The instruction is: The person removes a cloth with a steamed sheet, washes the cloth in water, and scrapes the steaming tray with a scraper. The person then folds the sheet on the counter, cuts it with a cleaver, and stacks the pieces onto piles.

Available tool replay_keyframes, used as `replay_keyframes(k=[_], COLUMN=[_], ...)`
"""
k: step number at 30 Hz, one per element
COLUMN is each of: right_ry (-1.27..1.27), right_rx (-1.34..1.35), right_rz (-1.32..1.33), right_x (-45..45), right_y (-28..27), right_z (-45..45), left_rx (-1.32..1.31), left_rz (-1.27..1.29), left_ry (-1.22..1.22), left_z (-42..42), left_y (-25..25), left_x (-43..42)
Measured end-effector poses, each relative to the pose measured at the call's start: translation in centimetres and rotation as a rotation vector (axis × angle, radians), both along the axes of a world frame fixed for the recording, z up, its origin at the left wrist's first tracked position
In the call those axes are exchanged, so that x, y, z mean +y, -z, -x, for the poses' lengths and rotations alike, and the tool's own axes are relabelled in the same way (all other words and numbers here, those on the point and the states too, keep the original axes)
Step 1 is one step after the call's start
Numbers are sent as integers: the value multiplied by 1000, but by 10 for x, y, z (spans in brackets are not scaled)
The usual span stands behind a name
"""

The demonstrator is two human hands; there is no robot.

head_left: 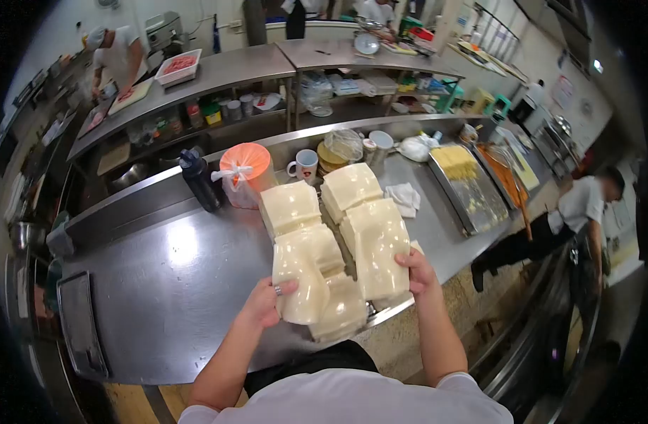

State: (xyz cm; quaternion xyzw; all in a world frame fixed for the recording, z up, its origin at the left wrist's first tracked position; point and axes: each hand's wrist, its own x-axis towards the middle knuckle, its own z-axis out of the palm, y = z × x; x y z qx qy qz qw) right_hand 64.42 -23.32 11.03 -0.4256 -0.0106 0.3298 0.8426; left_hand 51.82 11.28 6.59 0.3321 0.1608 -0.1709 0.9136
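Observation:
Several glossy, cream-coloured slabs that look like folded dough lie in two rows at the front of the steel table. My left hand (264, 302) is closed on the outer edge of the near-left dough slab (300, 275), thumb on top. That slab partly overlaps a lower dough slab (340, 307). On the other side, my right hand (418, 271) grips the edge of the long right dough slab (379, 247), thumb on top and fingers hidden underneath. Beyond these sit a far-left dough slab (290, 206) and a far-right dough slab (352, 186).
Along the steel table's (168, 297) back edge stand a dark bottle (200, 180), an orange tub in a plastic bag (247, 169) and a mug (306, 166). A white cloth (404, 199) and a tray with yellow food (465, 187) lie right. A person (574, 212) stands farther right.

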Motion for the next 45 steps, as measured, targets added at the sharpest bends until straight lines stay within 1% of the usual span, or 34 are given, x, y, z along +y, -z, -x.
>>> replay_keyframes(k=[3,4,7,8,13,15,18,20,24,27,30,33,36,39,41,43,45], right_ry=[-109,-117,-165,-201,-297,-349,-402,-369,-367,-331,-256,-89,7,160,134,-83,-327], right_rx=[-15,-45,-51,-55,-37,-37,-30,1,-14,-102,-226,-604,-914,-1012,-820,-402,108], right_rz=[40,45,137,90,77,67,212,265,362,406,593,1096,1492,1429,1002,609,386], right_x=[-20,-15,-15,-12,10,19,24,21,22,26,29,19,-3,-5,3,14,34], right_y=[14,4,7,10,22,27,44,54,47,40,32,28,46,23,15,25,15], right_z=[-95,-117,-194,-215,-300,-321,-347,-351,-348,-339,-330,-317,-297,-240,-193,-156,-128], left_rx=[17,26,65,81,157,163,167,173,189,190,174,174,160,147,128,93,69], left_rz=[14,18,33,35,11,11,17,11,2,0,32,50,78,82,84,97,156], left_ry=[-125,-162,-229,-252,-344,-376,-394,-404,-427,-425,-424,-425,-426,-430,-432,-433,-420], left_z=[-20,-25,-40,-44,-50,-50,-52,-51,-44,-42,-44,-50,-59,-67,-76,-87,-96], left_y=[-3,-5,-6,-7,-5,-4,-6,-6,-6,-2,-5,-9,-8,-8,-10,-12,-8], left_x=[-24,-31,-50,-57,-83,-92,-100,-104,-111,-113,-117,-122,-124,-123,-121,-120,-115])
